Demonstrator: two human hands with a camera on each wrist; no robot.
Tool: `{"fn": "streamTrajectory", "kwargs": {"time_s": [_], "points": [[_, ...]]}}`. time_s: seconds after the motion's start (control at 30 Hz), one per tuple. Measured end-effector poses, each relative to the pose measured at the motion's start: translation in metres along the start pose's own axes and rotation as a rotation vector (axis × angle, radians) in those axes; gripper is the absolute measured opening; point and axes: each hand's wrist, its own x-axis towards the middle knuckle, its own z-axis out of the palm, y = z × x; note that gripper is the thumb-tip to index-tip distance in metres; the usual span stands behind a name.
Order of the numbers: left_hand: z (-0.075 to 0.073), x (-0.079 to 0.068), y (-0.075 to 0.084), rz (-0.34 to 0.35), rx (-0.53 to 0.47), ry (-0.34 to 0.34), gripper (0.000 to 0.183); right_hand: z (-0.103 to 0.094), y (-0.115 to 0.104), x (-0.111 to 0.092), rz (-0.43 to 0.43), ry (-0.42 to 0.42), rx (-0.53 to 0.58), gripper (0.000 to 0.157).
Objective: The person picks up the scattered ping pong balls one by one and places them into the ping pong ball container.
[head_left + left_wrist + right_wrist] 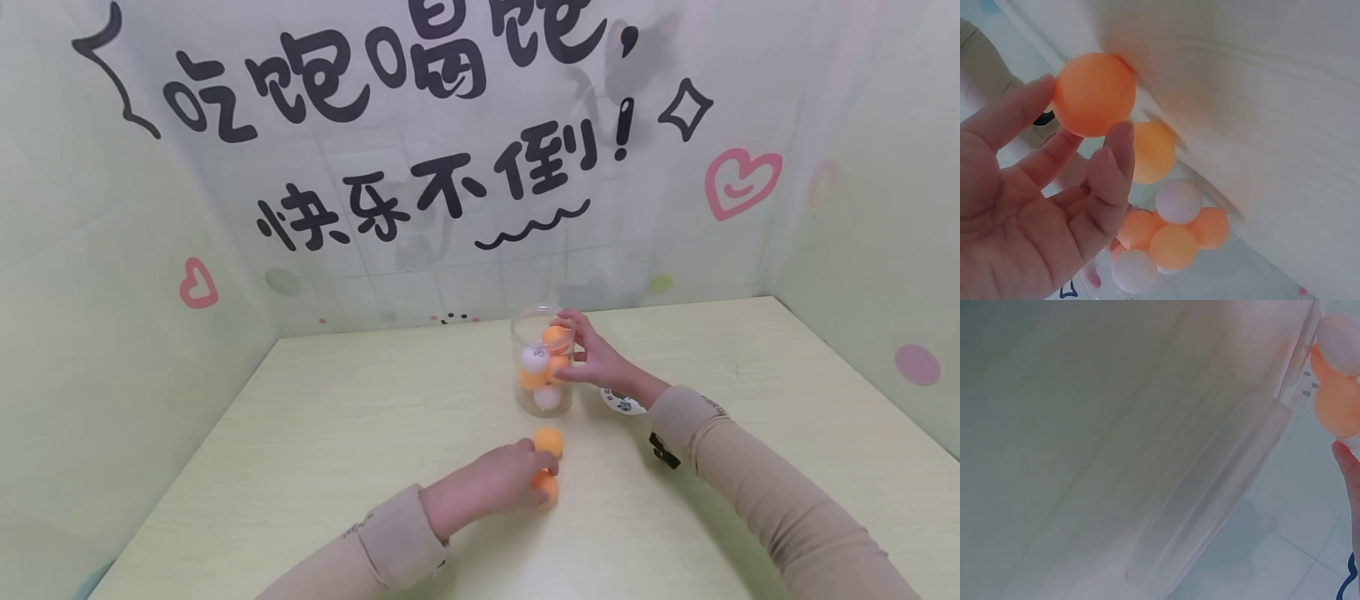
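A clear plastic jar [531,408] stands on the table, holding several orange and white table tennis balls. My right hand [600,358] grips the jar's right side, fingers behind and thumb in front. In front of the jar, my left hand [498,477] pinches an orange ball [1094,94] between thumb and fingers, low over the table. Another orange ball [548,442] sits between that hand and the jar, just beyond the fingers. In the right wrist view only a fingertip [1344,453] of the right hand shows, beside the balls.
A round white printed disc [622,402] lies on the pale table [360,400], right of the jar and partly under the right wrist. A clear rimmed piece [1216,487] shows in the right wrist view. Behind the table hangs a printed curtain [450,283].
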Motion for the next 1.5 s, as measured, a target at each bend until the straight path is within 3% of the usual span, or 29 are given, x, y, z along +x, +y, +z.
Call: {"fn": "streamTrajectory", "kwargs": {"time_s": [0.17, 0.63, 1.13, 1.5], "points": [[0.003, -0.002, -0.003, -0.024, -0.060, -0.047, 0.025, 0.001, 0.000, -0.001, -0.005, 0.000, 0.011, 0.081], [0.010, -0.004, -0.018, -0.017, -0.164, -0.097, 0.030, 0.002, 0.001, -0.001, -0.001, 0.006, 0.020, 0.082], [0.003, -0.010, -0.039, -0.022, -0.263, -0.013, 0.030, 0.002, 0.001, -0.001, 0.002, 0.014, 0.006, 0.081], [-0.020, -0.011, -0.047, -0.068, -0.355, 0.056, 0.031, 0.003, -0.002, -0.002, -0.019, 0.013, 0.015, 0.081]]}}
